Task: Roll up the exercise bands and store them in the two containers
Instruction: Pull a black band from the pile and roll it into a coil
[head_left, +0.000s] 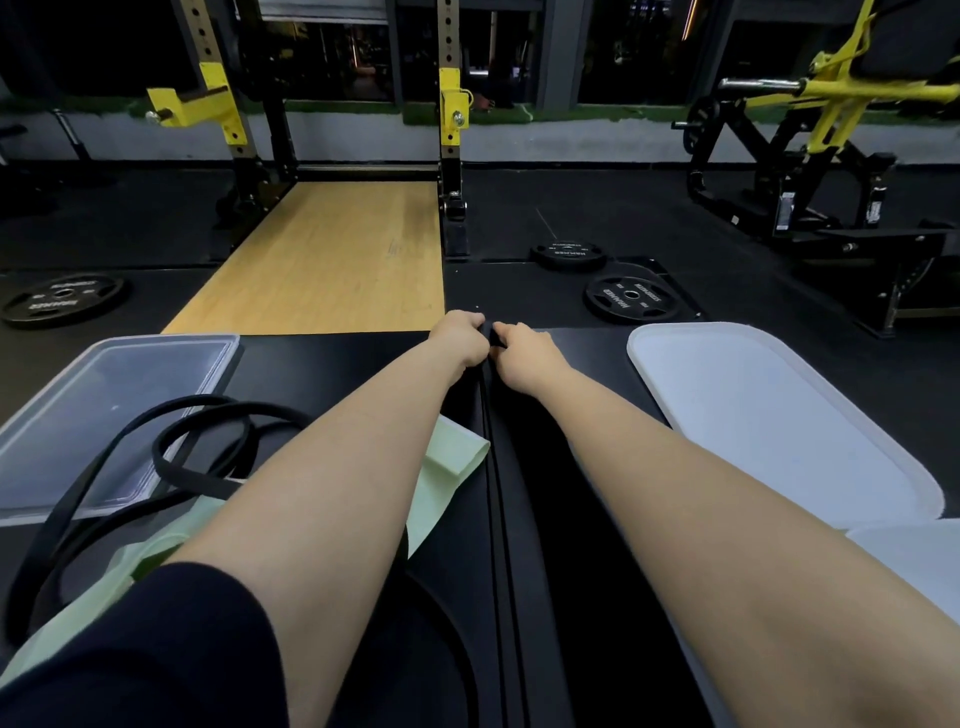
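Note:
A long black exercise band (498, 467) lies stretched straight along the dark mat, running away from me. At its far end my left hand (460, 338) and my right hand (524, 351) both pinch the band's tip, fingers curled round it. A second black band (208, 457) lies in loose loops at the left, partly over a pale green band (441, 483) under my left forearm. A clear container lid or tray (67, 415) is at the left. A white container lid (769, 410) lies at the right.
Black weight plates lie on the floor ahead, one (631, 299) at the right and one (62, 299) at the left. A wooden lifting platform (332, 260) with a yellow-and-black rack stands beyond. A weight machine (805, 156) stands at the far right.

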